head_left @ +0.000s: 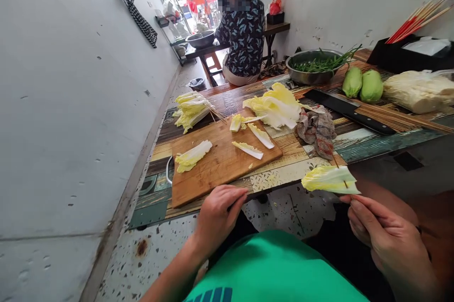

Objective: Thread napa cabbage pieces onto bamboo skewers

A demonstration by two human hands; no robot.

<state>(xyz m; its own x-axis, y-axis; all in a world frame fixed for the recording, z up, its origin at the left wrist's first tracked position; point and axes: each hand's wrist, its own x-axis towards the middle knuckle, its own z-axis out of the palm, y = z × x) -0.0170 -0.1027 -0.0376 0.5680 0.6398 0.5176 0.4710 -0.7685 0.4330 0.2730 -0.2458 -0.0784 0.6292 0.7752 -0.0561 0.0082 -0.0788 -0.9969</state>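
Note:
My right hand [386, 226] pinches the lower end of a thin wooden skewer [336, 163], close below a pale yellow-white napa cabbage leaf [328, 179] pierced by it. This leaf hangs beyond the table's front edge. My left hand [220, 210] is loosely closed at the near edge of the wooden cutting board [213, 165], with nothing visible in its fingers. On the board lie one wide cabbage leaf piece [193, 155], narrow cabbage strips [260, 135] and a small folded piece [236, 123]. Skewered cabbage leaves [191, 109] are stacked behind the board's left side.
Larger cabbage leaves [275, 107] sit behind the board, beside a crumpled cloth [317, 132]. A black-handled knife [349, 112] lies near bare skewers [393, 115], green gourds [371, 85] and a metal bowl [314, 75] of greens. A person [244, 37] sits beyond the table.

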